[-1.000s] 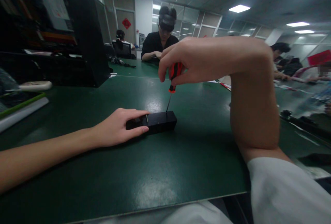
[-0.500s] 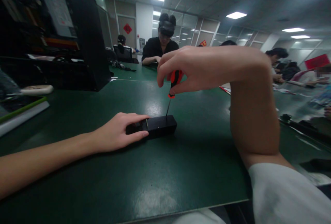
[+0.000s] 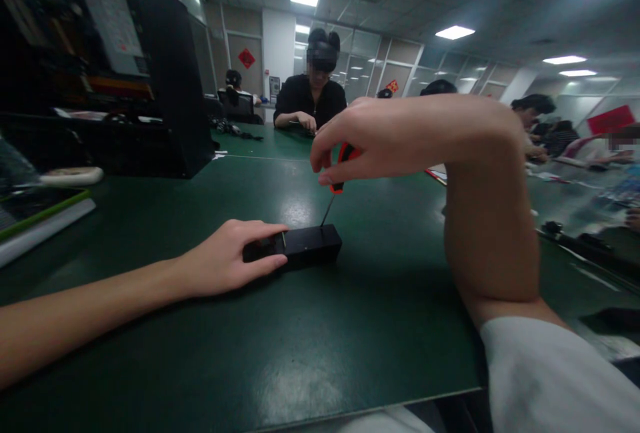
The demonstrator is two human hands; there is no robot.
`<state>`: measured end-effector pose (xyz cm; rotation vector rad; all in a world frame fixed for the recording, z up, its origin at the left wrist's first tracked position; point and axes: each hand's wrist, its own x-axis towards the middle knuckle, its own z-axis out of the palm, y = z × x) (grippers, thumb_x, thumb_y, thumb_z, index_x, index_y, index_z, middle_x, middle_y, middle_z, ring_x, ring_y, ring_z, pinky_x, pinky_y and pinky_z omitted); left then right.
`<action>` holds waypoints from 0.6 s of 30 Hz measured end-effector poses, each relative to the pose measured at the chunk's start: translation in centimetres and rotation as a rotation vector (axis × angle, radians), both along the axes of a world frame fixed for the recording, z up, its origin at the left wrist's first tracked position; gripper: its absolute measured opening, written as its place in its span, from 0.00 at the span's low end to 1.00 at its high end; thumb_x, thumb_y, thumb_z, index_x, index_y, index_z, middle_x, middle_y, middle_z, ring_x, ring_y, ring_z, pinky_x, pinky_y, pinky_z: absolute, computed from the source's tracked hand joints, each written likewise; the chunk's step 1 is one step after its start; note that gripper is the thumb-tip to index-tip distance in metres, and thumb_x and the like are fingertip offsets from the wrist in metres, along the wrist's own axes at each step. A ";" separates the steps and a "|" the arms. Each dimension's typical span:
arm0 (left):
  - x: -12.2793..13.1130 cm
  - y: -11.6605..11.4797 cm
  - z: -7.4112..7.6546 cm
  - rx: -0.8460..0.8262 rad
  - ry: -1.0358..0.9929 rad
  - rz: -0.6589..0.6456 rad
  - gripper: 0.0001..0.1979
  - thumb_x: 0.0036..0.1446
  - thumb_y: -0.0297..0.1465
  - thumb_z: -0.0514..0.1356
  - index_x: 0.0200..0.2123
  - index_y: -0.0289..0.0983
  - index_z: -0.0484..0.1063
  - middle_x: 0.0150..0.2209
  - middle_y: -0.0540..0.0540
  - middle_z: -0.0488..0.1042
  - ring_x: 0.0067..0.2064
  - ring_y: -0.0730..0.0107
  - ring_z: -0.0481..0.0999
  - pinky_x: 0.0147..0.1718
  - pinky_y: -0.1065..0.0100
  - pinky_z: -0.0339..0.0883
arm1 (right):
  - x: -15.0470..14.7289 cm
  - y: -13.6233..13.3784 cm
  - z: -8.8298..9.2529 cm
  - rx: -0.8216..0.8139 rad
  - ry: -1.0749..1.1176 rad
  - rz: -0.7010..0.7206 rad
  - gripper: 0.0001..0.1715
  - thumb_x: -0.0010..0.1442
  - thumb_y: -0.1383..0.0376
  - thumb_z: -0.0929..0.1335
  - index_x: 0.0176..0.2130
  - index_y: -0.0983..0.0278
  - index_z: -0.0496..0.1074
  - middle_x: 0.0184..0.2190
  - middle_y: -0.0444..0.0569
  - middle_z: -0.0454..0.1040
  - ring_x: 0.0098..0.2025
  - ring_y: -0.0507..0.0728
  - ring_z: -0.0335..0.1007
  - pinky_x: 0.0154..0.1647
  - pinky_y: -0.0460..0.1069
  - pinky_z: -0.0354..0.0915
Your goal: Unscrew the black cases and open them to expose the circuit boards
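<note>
A black oblong block (image 3: 313, 245) lies on the green tabletop, with an open hollow at its left end. My left hand (image 3: 235, 254) is closed on that left end, thumb along the near side and fingers along the far side. Above the block, my right hand (image 3: 353, 143) grips a screwdriver (image 3: 337, 188) by its red and black handle, most of which the fingers hide. The thin metal shaft leans to the right, and its tip meets the block's top face near the right end.
A large black open-sided case (image 3: 165, 66) stands at the left. Nearer on that side lies a white and green tray (image 3: 60, 223). Black cables (image 3: 235, 128) lie further back. Across the green table (image 3: 225, 353) sits a person in black (image 3: 310, 96); other people work at the right.
My right hand has shifted slightly right and its fingers have rolled around the handle. The screwdriver now leans further right, its tip still on the block. My left hand and the block stay put.
</note>
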<state>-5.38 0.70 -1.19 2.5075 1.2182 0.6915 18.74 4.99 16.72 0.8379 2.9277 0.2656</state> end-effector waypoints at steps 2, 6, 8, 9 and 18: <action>-0.5 0.2 0.0 0.038 0.010 0.013 0.22 0.62 0.43 0.59 0.55 0.39 0.76 0.46 0.43 0.81 0.43 0.60 0.80 0.42 0.65 0.72 | 0.1 0.2 0.0 0.008 -0.035 -0.041 0.19 0.65 0.54 0.66 0.50 0.57 0.78 0.40 0.42 0.79 0.39 0.50 0.72 0.46 0.48 0.65; -2.1 1.0 -0.2 0.082 -0.048 0.018 0.19 0.58 0.39 0.59 0.50 0.38 0.77 0.47 0.42 0.81 0.47 0.56 0.79 0.47 0.61 0.71 | 0.2 0.1 0.0 -0.066 -0.172 -0.057 0.17 0.63 0.56 0.68 0.50 0.56 0.78 0.39 0.41 0.79 0.34 0.48 0.70 0.38 0.46 0.63; -2.5 1.2 -0.3 0.058 -0.079 -0.016 0.20 0.58 0.37 0.58 0.52 0.38 0.75 0.50 0.42 0.79 0.50 0.53 0.78 0.51 0.58 0.70 | 0.0 -0.1 -0.1 -0.100 -0.231 -0.033 0.16 0.64 0.58 0.67 0.49 0.58 0.78 0.38 0.41 0.79 0.32 0.47 0.68 0.34 0.45 0.61; -2.4 1.2 -0.2 0.044 -0.095 -0.021 0.20 0.58 0.36 0.58 0.53 0.39 0.74 0.52 0.41 0.78 0.53 0.53 0.77 0.53 0.57 0.68 | -0.2 -0.4 -0.1 -0.093 -0.239 -0.011 0.15 0.64 0.60 0.67 0.48 0.59 0.79 0.37 0.41 0.79 0.32 0.46 0.68 0.33 0.45 0.60; 0.3 0.5 0.1 -0.054 -0.093 -0.018 0.24 0.63 0.44 0.60 0.58 0.39 0.72 0.54 0.43 0.77 0.54 0.55 0.76 0.55 0.60 0.68 | -1.5 -1.1 -1.0 -0.039 -0.060 0.015 0.28 0.67 0.46 0.63 0.49 0.61 0.79 0.37 0.45 0.79 0.38 0.52 0.70 0.45 0.50 0.63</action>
